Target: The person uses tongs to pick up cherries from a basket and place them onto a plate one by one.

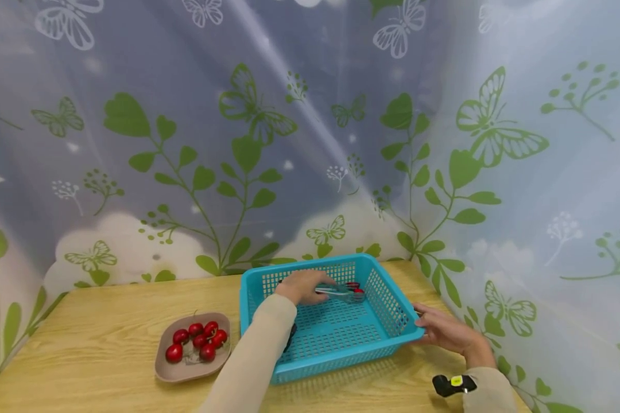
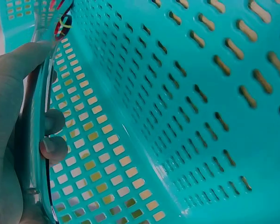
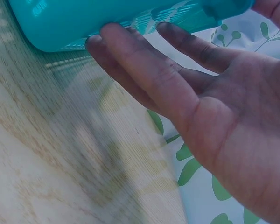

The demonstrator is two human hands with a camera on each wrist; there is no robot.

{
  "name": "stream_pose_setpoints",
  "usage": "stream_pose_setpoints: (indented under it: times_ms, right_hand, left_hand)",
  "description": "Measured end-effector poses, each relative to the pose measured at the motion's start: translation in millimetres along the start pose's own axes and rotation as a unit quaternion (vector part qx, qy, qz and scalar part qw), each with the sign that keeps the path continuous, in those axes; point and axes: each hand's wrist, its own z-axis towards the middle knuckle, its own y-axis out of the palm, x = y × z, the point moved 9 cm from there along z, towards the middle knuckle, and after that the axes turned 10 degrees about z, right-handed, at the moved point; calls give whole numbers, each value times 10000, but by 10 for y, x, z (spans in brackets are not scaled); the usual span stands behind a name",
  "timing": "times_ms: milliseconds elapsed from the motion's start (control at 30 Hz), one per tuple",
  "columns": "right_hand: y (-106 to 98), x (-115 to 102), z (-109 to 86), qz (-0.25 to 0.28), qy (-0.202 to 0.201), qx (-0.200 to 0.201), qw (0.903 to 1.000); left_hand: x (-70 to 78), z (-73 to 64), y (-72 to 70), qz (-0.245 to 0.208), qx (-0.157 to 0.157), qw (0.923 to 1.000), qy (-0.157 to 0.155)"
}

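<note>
My left hand (image 1: 305, 287) reaches into a blue slotted plastic basket (image 1: 336, 357) and grips a pair of tongs (image 1: 336, 291). The tongs' tips are at small red fruit, apparently a cherry (image 1: 359, 291), near the basket's far right side. In the left wrist view, fingers and thumb wrap the tongs (image 2: 38, 135) beside the basket wall (image 2: 177, 93). My right hand (image 1: 446, 330) holds the basket's front right corner. From the right wrist view, its fingers (image 3: 149, 70) lie under the corner with the thumb up at the rim.
A pinkish-brown dish (image 1: 186, 376) with several red cherries (image 1: 206, 352) sits left of the basket on the wooden table (image 1: 108, 321). A curtain (image 1: 310, 172) printed with leaves and butterflies hangs behind and along the right. A black wrist device (image 1: 452, 385) is by the right sleeve.
</note>
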Motion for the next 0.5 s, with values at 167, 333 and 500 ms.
stream_pose_setpoints:
  times_ms: [167,333,500]
  right_hand:
    - [7,-2,3,27,33,48,10000]
    - [12,9,17,37,18,-27,10000]
    - [3,-4,-6,-30,20,27,10000]
  left_hand:
    - [-42,-20,-8,-94,-4,9999,60]
    - [-88,-81,-65,-138,-35,9999,57]
    - [-86,-157,-199,-306,105,9992,243]
